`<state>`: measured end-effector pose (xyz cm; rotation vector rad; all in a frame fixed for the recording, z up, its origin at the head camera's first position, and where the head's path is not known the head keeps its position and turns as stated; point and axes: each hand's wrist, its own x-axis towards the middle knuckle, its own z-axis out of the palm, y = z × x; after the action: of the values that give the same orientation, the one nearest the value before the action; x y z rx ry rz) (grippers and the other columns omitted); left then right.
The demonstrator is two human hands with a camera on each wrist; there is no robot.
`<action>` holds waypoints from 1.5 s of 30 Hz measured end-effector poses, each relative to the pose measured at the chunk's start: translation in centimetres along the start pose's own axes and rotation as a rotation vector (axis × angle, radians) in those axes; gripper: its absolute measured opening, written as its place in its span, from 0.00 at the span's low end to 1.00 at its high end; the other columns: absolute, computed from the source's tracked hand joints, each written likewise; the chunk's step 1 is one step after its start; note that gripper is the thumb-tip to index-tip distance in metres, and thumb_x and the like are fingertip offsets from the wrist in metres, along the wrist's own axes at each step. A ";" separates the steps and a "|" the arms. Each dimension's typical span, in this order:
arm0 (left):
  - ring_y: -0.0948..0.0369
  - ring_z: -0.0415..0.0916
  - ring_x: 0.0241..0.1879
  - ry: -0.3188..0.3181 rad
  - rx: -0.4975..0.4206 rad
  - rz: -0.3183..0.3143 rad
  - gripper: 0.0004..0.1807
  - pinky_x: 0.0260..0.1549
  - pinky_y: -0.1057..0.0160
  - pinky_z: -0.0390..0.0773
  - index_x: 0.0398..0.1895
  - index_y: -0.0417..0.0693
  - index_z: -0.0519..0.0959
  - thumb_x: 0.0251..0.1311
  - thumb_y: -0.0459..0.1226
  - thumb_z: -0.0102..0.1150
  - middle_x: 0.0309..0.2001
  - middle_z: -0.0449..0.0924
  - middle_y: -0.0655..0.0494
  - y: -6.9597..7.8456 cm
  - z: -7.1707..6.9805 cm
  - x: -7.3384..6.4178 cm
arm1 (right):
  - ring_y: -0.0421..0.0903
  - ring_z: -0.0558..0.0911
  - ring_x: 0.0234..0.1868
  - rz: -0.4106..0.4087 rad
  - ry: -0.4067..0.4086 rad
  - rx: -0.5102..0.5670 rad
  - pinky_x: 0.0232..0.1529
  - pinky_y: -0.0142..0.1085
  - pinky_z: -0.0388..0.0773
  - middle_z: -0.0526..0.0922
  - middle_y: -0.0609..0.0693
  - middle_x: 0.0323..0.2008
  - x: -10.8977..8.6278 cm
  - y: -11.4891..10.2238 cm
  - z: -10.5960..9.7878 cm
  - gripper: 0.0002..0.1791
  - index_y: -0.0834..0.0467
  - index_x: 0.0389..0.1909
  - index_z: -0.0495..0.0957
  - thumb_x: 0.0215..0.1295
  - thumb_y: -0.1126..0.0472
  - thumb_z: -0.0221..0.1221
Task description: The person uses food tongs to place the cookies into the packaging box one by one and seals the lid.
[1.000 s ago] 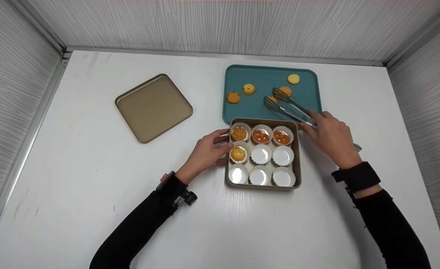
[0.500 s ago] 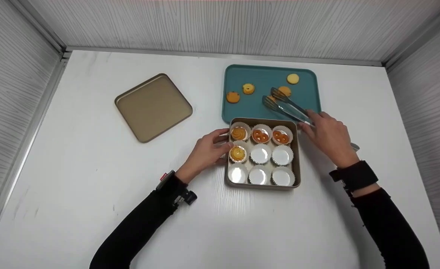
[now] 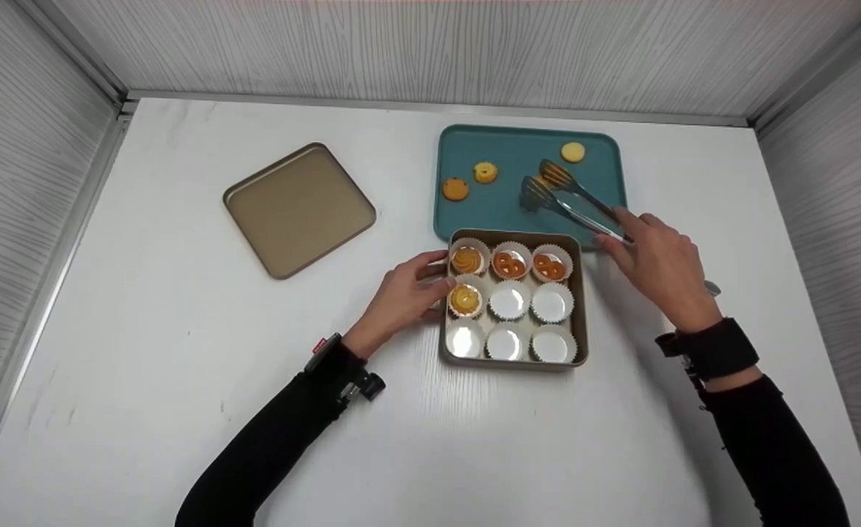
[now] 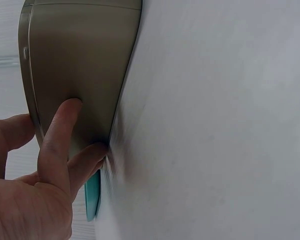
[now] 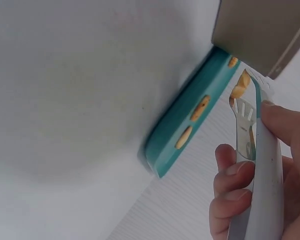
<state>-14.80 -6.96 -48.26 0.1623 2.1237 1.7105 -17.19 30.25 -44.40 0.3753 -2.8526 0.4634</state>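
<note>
My right hand (image 3: pixel 660 263) grips a pair of tongs (image 5: pixel 270 170) with slotted heads over the teal tray (image 3: pixel 481 216). Between the tong heads sit golden cookie pieces (image 5: pixel 240 87), raised off the tray in the right wrist view; how many is unclear. My left hand (image 3: pixel 408 296) holds the left wall of a square bronze tin (image 3: pixel 514 366), thumb over the rim and fingers against the outside. Paper cups fill the tin in rows. The back left cup has a swirled cookie (image 3: pixel 467 260), with a yellow cookie (image 3: pixel 464 298) in the cup before it. Orange sweets (image 3: pixel 509 265) lie in two other back cups.
On the tray lie a brown-orange cookie (image 3: pixel 456 189), a yellow ring cookie (image 3: pixel 485 173) and a pale round cookie (image 3: pixel 573 152). A bronze lid (image 3: pixel 300 212) rests at the back left. Grey panels (image 3: pixel 430 51) enclose the white table.
My right hand has moved slightly right and back, lifting the tongs from the tray with cookie between their heads. The left hand and tin stay in place.
</note>
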 end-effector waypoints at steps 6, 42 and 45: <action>0.52 0.79 0.62 0.002 -0.003 -0.008 0.31 0.44 0.60 0.87 0.75 0.44 0.69 0.72 0.41 0.61 0.68 0.75 0.42 0.0 0.0 0.0 | 0.52 0.76 0.24 -0.017 0.034 0.012 0.20 0.44 0.68 0.81 0.60 0.30 -1.0 -0.3 -1.3 0.27 0.64 0.64 0.78 0.72 0.53 0.66; 0.53 0.76 0.66 0.003 0.057 0.010 0.32 0.48 0.59 0.85 0.76 0.44 0.68 0.72 0.42 0.61 0.67 0.76 0.43 0.2 -0.2 0.0 | 0.40 0.73 0.21 -0.284 -0.068 -0.027 0.20 0.36 0.71 0.82 0.50 0.32 -7.6 -2.8 -5.2 0.29 0.54 0.63 0.81 0.60 0.54 0.75; 0.53 0.76 0.65 0.002 0.050 0.008 0.31 0.47 0.59 0.85 0.76 0.44 0.68 0.72 0.41 0.61 0.68 0.76 0.43 0.2 -0.1 -0.1 | 0.38 0.72 0.20 -0.321 -0.088 -0.038 0.19 0.35 0.71 0.81 0.48 0.31 -7.7 -2.9 -5.5 0.29 0.53 0.61 0.82 0.58 0.54 0.75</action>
<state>-14.78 -7.03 -48.01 0.1835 2.1714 1.6639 -8.11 31.13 -40.50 0.8472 -2.8026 0.3364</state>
